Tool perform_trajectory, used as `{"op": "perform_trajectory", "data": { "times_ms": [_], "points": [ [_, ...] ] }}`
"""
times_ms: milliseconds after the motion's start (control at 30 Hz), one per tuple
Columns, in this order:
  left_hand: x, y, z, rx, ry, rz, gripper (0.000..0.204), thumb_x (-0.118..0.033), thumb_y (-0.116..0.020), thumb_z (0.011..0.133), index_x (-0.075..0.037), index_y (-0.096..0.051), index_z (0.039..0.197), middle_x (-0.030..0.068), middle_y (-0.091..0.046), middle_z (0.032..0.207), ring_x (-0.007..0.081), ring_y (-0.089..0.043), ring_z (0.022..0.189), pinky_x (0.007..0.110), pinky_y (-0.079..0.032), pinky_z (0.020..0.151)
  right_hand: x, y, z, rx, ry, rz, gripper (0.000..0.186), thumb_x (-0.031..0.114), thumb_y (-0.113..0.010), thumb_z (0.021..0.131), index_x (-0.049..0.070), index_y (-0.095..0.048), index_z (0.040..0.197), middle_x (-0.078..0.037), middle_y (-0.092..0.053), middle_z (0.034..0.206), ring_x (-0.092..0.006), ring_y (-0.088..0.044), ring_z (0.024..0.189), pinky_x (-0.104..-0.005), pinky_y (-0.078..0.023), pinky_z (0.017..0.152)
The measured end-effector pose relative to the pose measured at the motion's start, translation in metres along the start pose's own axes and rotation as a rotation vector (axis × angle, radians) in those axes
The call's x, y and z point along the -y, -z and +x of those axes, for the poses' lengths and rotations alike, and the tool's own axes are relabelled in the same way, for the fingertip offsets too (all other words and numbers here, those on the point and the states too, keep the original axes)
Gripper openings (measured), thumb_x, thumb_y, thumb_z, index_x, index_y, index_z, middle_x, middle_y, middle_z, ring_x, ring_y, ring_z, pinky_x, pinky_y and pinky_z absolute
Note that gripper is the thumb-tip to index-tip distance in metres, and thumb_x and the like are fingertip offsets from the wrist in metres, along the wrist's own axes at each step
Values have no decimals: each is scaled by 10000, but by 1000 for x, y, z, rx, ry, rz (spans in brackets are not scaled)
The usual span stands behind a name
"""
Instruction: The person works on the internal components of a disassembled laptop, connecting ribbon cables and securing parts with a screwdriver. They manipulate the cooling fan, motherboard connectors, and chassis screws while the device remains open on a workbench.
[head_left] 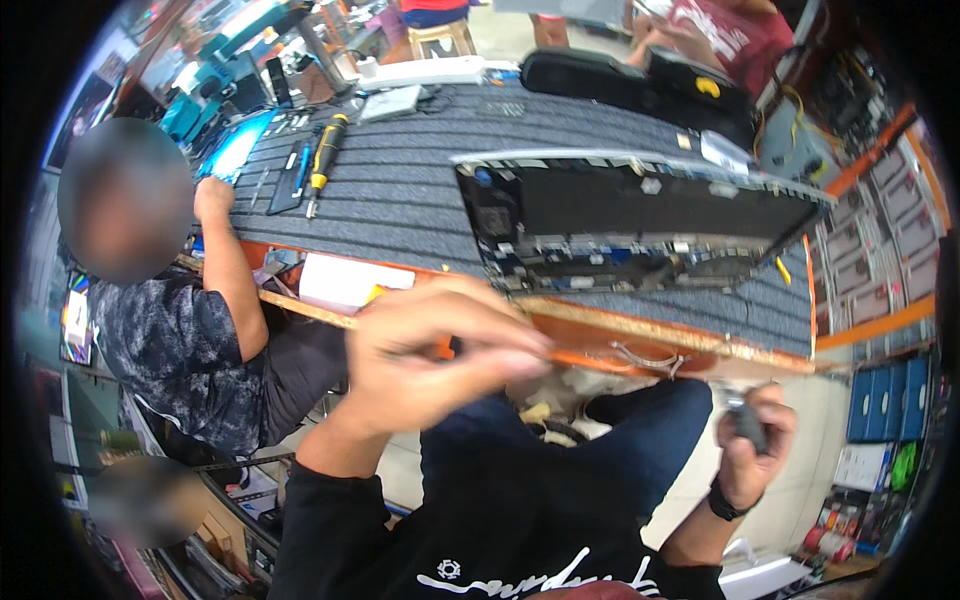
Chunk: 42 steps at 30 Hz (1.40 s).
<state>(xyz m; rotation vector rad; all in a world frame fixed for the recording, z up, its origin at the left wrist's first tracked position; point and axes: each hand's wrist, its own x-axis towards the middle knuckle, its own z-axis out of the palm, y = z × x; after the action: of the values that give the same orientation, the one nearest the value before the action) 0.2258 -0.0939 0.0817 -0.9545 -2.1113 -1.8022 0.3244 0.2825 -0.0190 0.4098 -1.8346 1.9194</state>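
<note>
My left hand (420,345) is raised over the bench's front edge, slightly blurred. Its thumb and fingers are pressed together; anything between them is too small to make out. Off to the right, beyond my knee, my right hand (765,440) is closed around a short, dark grey, rounded tool (746,425) with a silvery end; its exact kind does not show. In front of me on the bench, past both hands, lies an opened black laptop casing (640,215) with its inner side exposed. Neither hand touches it.
The bench has a ribbed grey mat (390,190). A yellow-black screwdriver (326,155) lies left, a black case (620,85) at the back. An open drawer (600,340) juts below the edge. A co-worker (190,330) sits at left; blue drawers (888,400) stand right.
</note>
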Motion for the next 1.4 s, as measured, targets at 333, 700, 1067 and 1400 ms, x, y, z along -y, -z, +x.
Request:
{"op": "perform_trajectory", "data": {
  "times_ms": [333, 700, 1067, 1400],
  "points": [
    [178, 127, 123, -200, 264, 383, 261, -228, -814, 959, 9, -807, 1069, 67, -789, 916, 110, -701, 765, 282, -533, 711, -94, 118, 69, -544, -38, -85, 465, 117, -645, 1090, 19, -498, 1521, -8, -566, 1036, -70, -462, 838, -253, -402, 717],
    [294, 120, 210, -32, 322, 975, 173, -205, -806, 871, -78, -838, 984, 141, -792, 988, 317, -764, 954, 444, -588, 867, -101, 105, 72, -568, -90, -330, 432, 132, -673, 1076, -3, -561, 1471, 11, -550, 984, -55, -444, 792, -241, -378, 688],
    [297, 127, 225, 74, 262, 1071, 165, -200, -773, 862, -69, -823, 950, 135, -791, 936, 317, -764, 909, 440, -591, 838, -101, 103, 72, -592, -100, -294, 416, 118, -620, 1107, -6, -538, 1496, 0, -584, 1019, -60, -444, 812, -241, -384, 709],
    [270, 169, 239, -97, -79, 1016, 250, -197, -763, 909, -61, -816, 1112, 168, -803, 1050, 328, -773, 966, 420, -593, 875, -102, 105, 66, -571, -100, -234, 407, 146, -614, 1114, -10, -562, 1487, 0, -568, 999, -70, -433, 805, -243, -376, 701]
  ]
}}
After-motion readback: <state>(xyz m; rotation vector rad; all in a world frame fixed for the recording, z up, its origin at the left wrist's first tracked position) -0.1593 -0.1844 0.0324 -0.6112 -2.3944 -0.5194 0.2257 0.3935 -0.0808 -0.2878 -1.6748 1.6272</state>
